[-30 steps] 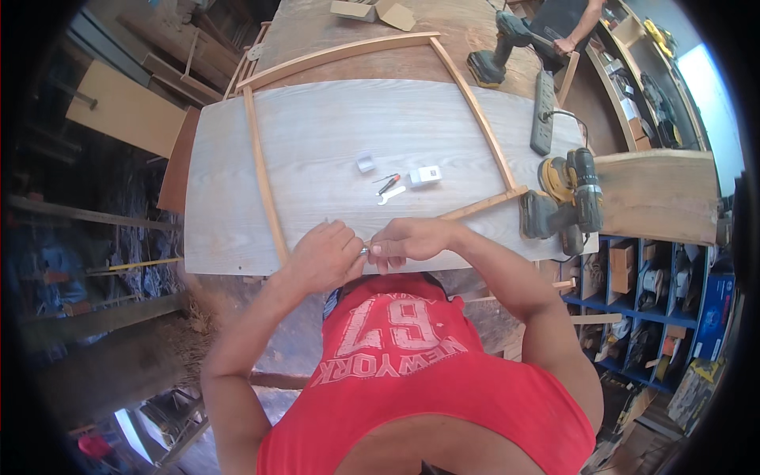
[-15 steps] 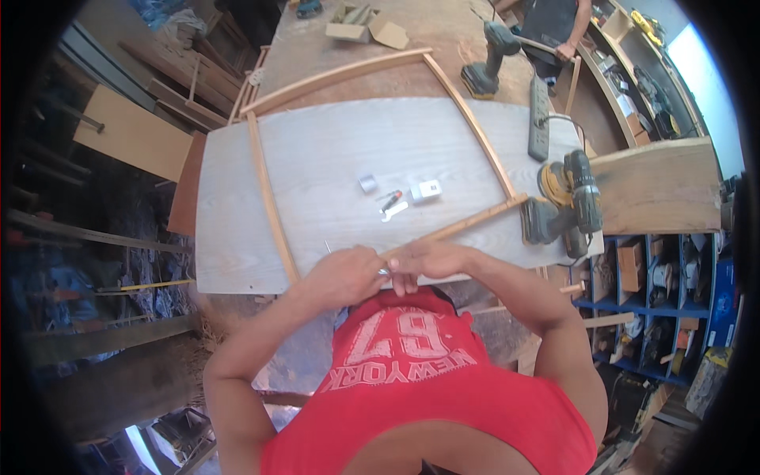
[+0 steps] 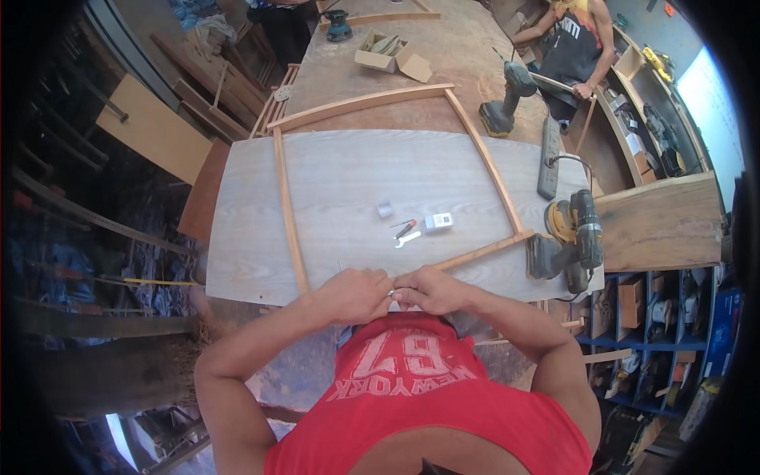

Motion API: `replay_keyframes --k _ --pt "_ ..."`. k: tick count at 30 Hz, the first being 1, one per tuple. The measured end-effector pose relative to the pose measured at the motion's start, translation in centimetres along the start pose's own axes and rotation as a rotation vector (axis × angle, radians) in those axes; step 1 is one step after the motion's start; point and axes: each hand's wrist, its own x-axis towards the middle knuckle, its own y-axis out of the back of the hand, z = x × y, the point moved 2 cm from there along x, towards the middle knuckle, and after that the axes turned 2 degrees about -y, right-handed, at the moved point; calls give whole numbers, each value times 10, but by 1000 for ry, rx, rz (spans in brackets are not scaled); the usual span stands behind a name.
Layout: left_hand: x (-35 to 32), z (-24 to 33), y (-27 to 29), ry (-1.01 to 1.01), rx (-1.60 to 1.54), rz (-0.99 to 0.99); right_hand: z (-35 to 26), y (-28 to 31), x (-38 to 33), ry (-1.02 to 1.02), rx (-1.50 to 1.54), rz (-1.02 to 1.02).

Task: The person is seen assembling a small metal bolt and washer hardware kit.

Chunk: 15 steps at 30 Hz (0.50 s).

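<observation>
From the head view, I see my two hands have come closer to my chest than they were a moment ago, and the whole bench (image 3: 261, 190) sits lower in the picture, so I think my head has tipped up a bit. My left hand (image 3: 358, 294) and right hand (image 3: 431, 289) are pressed together at the near edge of the board (image 3: 348, 182), fingers curled in on something tiny between them. I cannot tell what it is; it is too small and hidden. To me that means the fiddly work is not done yet. The thin wood frame (image 3: 289, 214) lies flat on the pale grey board, and its near strip (image 3: 467, 255) runs right up to my right hand. It is light brown, slim and a little bent. In the middle of the frame lie a few small parts (image 3: 405, 231) and a little white box (image 3: 438, 222). Off to the right sit a sander (image 3: 560, 222) and a drill (image 3: 584, 237). Another person (image 3: 574, 39) works at the far end.
</observation>
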Motion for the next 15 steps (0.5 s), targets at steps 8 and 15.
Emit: replay_keyframes --k 8,15 --pt "4 1 4 52 -3 -41 -2 1 -5 90 -95 92" --pt "6 2 8 181 -203 -45 -7 5 -10 27 -129 156"
